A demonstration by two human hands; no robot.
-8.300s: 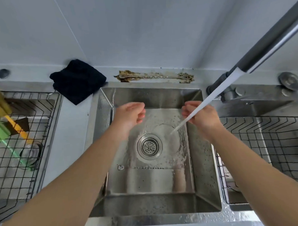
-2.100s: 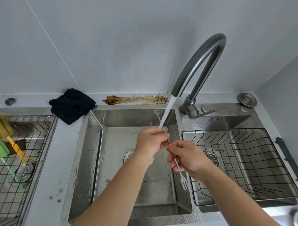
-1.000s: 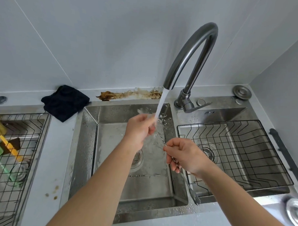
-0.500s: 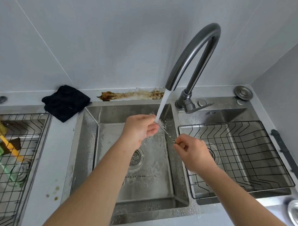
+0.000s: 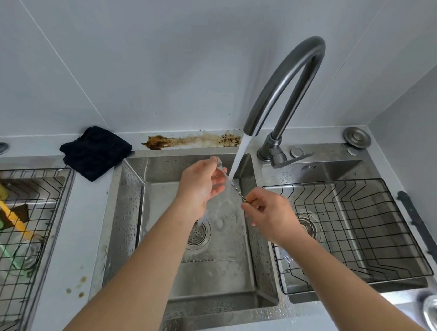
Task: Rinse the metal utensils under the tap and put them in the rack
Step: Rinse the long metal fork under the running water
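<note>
A thin metal spoon with a twisted handle (image 5: 235,189) is held across the water stream over the middle sink (image 5: 233,277). My right hand (image 5: 265,211) pinches the handle's lower end. My left hand (image 5: 202,184) cups the spoon's bowl end, fingers wrapped around it. Water falls from the curved grey tap (image 5: 287,86) onto the spoon between both hands. A second twisted metal utensil (image 5: 208,261) lies flat on the sink floor below the drain. The black wire rack (image 5: 358,234) sits in the right basin, with no metal utensils visible inside.
A black cloth (image 5: 95,152) lies on the counter behind the sink's left corner. A left wire rack (image 5: 24,233) holds green and yellow brushes and a glass. A rust-brown stain runs along the back ledge. A round metal lid (image 5: 434,315) sits at the lower right.
My left hand rose slightly and shifted along the spoon's bowl end under the stream. The right hand stayed on the handle. Earlier, both hands were empty in the sink.
</note>
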